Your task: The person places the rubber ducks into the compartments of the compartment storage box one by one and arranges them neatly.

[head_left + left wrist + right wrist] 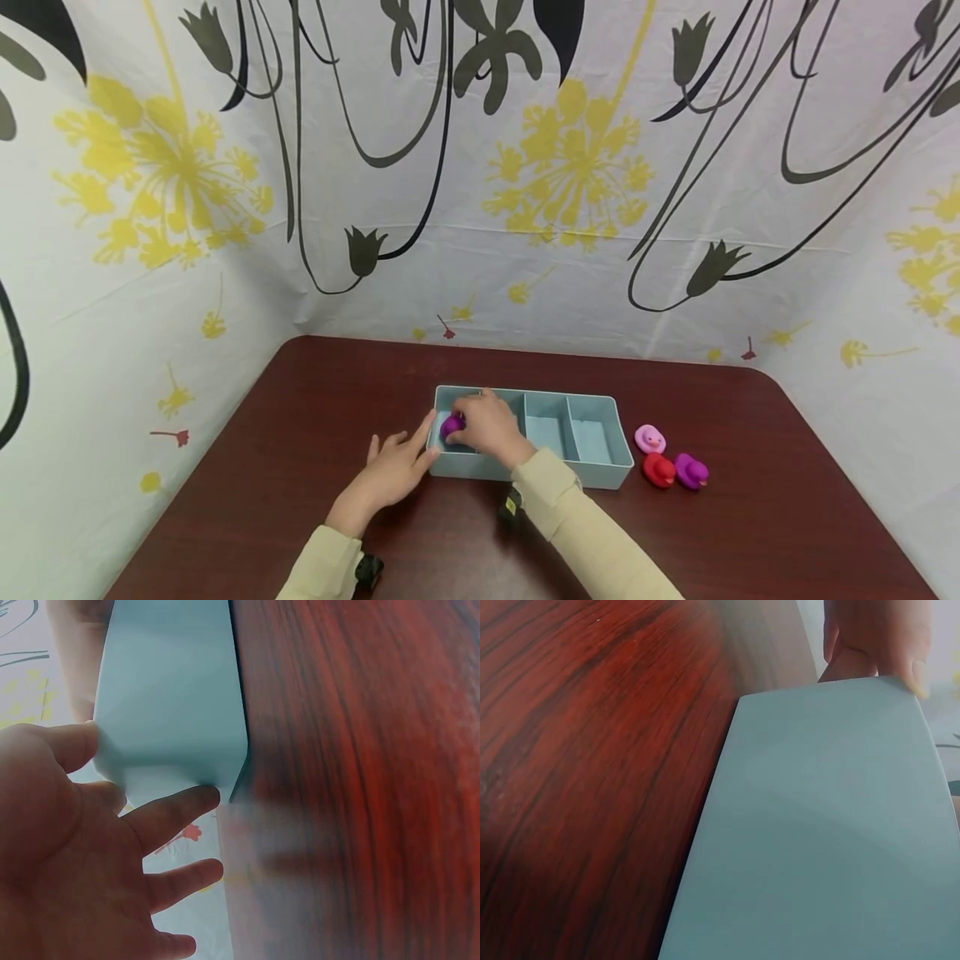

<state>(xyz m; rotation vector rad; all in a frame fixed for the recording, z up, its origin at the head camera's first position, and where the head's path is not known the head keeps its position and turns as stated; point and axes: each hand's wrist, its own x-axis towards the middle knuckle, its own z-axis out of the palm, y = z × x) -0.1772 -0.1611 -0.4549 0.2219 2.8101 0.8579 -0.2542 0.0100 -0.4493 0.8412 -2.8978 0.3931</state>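
Observation:
A long light-blue divided box (600, 475) stands on the table, its near wall filling much of both wrist views. My right hand (491, 427) reaches over the near rim into the leftmost compartment. Between thumb and fingers it pinches a small round purple toy (452, 427), partly covered by the fingers. At the box's left end is my left hand (390, 471), fingers spread and mostly straight, fingertips against the end wall. The left wrist view shows the left thumb (75, 746) at the upper edge of the box. The right wrist view does not show the purple toy.
Right of the box, three rubber ducks sit close together on the dark red-brown table (337, 375): a pink duck (650, 438), a red duck (659, 471) and a purple duck (691, 472). A floral-patterned white sheet (450, 192) rises behind the table and along both sides.

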